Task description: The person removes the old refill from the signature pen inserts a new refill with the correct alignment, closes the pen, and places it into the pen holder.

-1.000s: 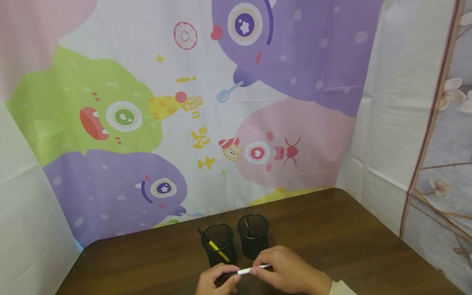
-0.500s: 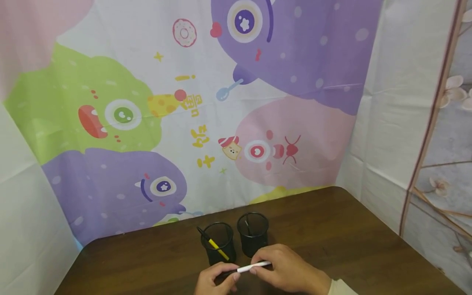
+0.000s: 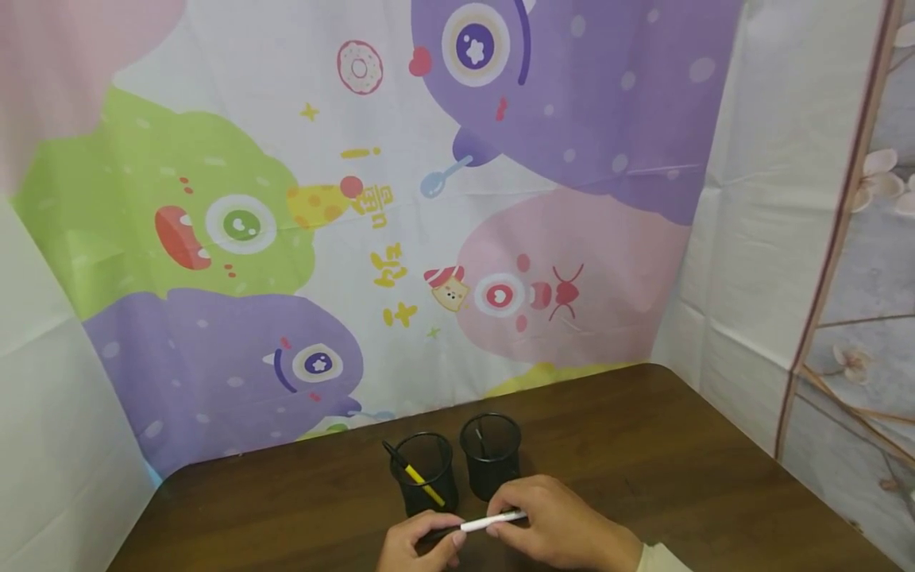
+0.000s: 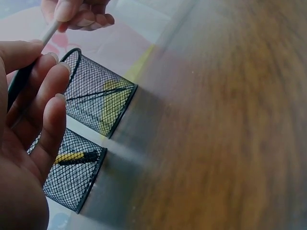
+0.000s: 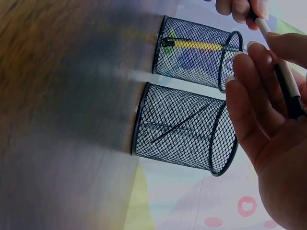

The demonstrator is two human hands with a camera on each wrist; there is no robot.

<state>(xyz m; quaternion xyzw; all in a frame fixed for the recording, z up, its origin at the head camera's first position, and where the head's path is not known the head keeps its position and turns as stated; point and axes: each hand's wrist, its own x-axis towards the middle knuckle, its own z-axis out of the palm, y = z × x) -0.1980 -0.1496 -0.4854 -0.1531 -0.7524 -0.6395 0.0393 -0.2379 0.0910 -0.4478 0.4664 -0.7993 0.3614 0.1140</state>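
Note:
A slim pen [image 3: 486,522], white with black parts, spans my two hands above the front of the table. My left hand [image 3: 422,544] pinches its black end between thumb and fingers. My right hand [image 3: 565,520] grips the white barrel, whose rear black part [image 5: 288,93] lies toward the palm in the right wrist view. Just beyond the hands stand two black mesh pen cups. In the left cup [image 3: 415,500] leans a yellow and black pen [image 3: 416,477]. The right cup [image 3: 493,479] contains a thin dark stick-like item [image 5: 180,124], its kind unclear.
Both cups stand upright side by side on a brown wooden table [image 3: 286,508]. A cloth [image 3: 400,238] printed with cartoon monsters hangs behind the table. Pale cloth [image 3: 750,262] hangs along the right side.
My right fingers have shifted slightly right along the pen, so more of the white barrel shows. The left hand keeps its pinch, and the cups have not moved.

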